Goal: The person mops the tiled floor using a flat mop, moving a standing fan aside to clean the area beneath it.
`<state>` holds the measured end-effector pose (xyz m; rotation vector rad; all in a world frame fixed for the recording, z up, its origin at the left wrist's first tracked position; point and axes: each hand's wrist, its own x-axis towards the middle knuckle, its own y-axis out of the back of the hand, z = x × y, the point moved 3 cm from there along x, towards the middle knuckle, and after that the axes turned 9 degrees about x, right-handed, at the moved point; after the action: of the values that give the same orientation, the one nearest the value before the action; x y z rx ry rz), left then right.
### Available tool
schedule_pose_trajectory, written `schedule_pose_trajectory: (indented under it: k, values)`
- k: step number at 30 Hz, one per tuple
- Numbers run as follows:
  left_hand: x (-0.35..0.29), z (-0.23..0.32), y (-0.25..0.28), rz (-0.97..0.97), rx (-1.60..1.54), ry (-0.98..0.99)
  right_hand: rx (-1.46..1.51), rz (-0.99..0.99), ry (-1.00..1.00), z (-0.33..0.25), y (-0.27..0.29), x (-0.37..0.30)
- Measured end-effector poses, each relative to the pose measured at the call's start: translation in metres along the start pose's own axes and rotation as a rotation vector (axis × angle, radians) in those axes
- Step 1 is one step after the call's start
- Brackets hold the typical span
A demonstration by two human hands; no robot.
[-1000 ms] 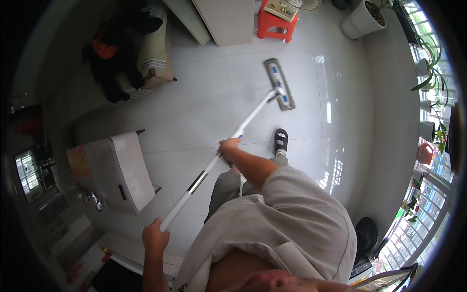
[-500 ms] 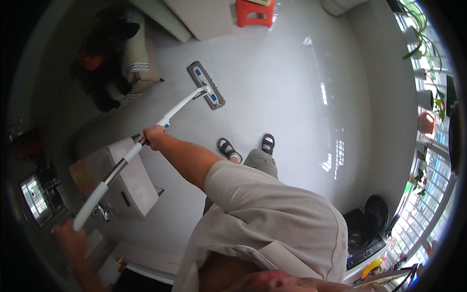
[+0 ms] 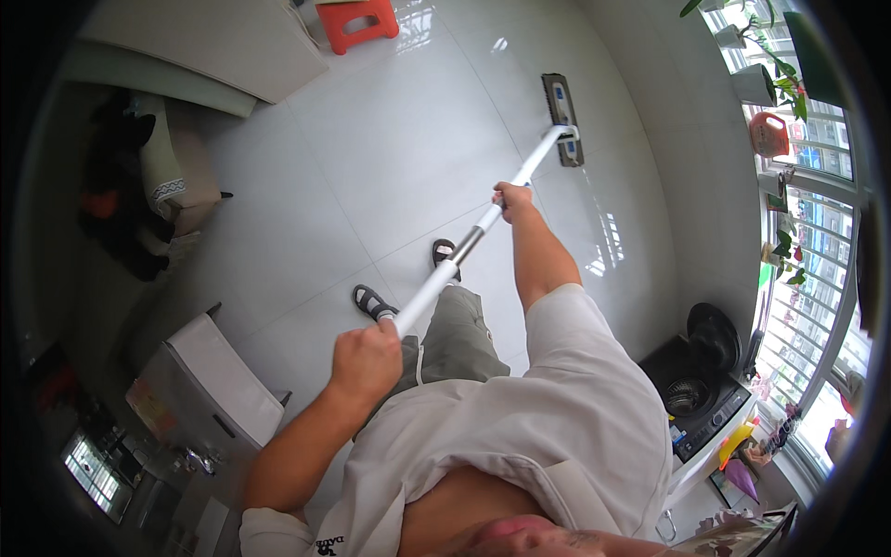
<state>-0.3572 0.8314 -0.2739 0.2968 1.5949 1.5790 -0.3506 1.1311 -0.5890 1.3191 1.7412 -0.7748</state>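
A flat mop with a white and metal pole [image 3: 427,299] slants from my waist out to the right over the pale tiled floor. My left hand [image 3: 365,363] is wrapped round the top end of the pole, in front of my body. Farther down, my right hand [image 3: 513,200] grips the pole with that arm stretched forward. The long grey mop head [image 3: 561,97], with blue parts on its top, lies on the floor near the wall on the right. Below the pole are my feet in dark sandals [image 3: 374,302].
A red stool [image 3: 358,20] stands at the far left. Nearer on the left are a covered seat [image 3: 190,167] and a white cabinet [image 3: 223,381]. A black washing machine [image 3: 691,395] with its lid up stands at the right, below a barred window sill with potted plants [image 3: 754,85].
The mop head has swept from the left across the floor to the right side. Both hands have swung rightward with the pole, keeping their grip, and the view has shifted.
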Motion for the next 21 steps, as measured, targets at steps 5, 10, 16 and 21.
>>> schedule_pose_trajectory:
  k: [5, 10, 16, 21]
  values:
    - [-0.043, -0.013, -0.034, -0.149, -0.009, 0.062, -0.106, 0.123, -0.060, 0.047, 0.050, -0.025]
    - [-0.165, -0.086, -0.041, -0.183, 0.011, 0.353, -0.187, 0.052, -0.152, 0.178, 0.023, -0.101]
    - [-0.388, -0.148, -0.005, -0.205, 0.011, 0.832, -1.862, -1.058, 0.205, 0.382, -0.050, -0.256]
    - [-0.463, -0.103, 0.072, -0.171, 0.131, 1.199, -2.087, -1.526, 0.430, 0.469, -0.099, -0.401]
